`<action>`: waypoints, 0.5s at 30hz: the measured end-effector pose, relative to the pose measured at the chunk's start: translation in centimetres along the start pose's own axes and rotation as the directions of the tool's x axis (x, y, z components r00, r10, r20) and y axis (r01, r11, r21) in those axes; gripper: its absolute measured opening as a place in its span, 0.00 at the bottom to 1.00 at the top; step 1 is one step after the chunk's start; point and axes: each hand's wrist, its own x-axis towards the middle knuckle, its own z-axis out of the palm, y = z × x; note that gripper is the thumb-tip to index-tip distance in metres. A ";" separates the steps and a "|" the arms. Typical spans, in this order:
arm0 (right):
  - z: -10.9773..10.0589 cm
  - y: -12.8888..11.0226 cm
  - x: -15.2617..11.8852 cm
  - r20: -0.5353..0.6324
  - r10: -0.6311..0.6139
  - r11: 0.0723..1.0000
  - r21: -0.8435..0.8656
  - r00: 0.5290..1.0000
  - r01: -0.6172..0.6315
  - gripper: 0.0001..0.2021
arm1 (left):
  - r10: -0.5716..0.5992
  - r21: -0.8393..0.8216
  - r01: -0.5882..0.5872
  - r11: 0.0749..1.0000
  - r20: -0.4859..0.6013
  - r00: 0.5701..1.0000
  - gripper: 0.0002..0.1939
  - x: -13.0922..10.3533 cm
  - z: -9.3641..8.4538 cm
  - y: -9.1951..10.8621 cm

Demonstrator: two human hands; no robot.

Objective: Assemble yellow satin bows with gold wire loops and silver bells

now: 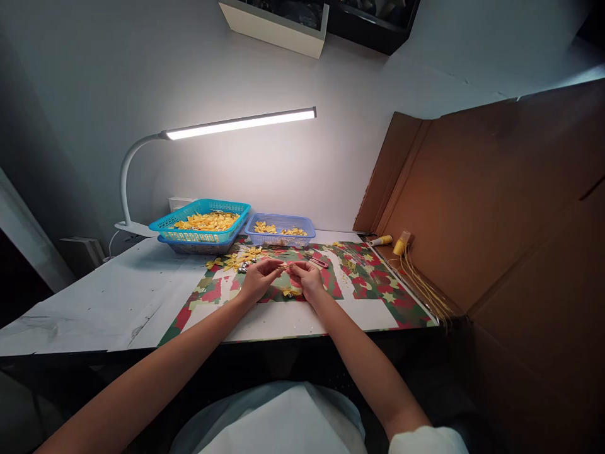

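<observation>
Head view: just below the frame's centre, your left hand (259, 279) and right hand (307, 279) pinch a tiny piece (285, 267) between their closed fingertips, too small to identify; a yellow bow (292, 292) shows just below it, between your hands.

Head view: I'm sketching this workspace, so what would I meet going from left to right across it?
Lamp base, turquoise basket, left hand, right hand, white-and-yellow tube, yellow strands.
</observation>
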 end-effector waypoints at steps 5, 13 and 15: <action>0.1 0.2 0.0 -0.006 -0.021 1.000 -0.019 1.000 0.021 0.17 | -0.016 -0.005 0.016 1.000 0.015 1.000 0.22 -0.1 -0.1 0.2; 0.4 0.3 -0.1 -0.012 -0.054 0.998 -0.046 0.998 0.054 0.17 | -0.037 -0.015 0.037 0.999 0.000 0.999 0.26 0.0 -0.2 0.2; 0.5 0.2 -0.2 -0.015 -0.065 0.997 -0.049 0.998 0.064 0.18 | -0.041 -0.017 0.041 0.999 -0.001 0.999 0.25 0.0 -0.2 0.3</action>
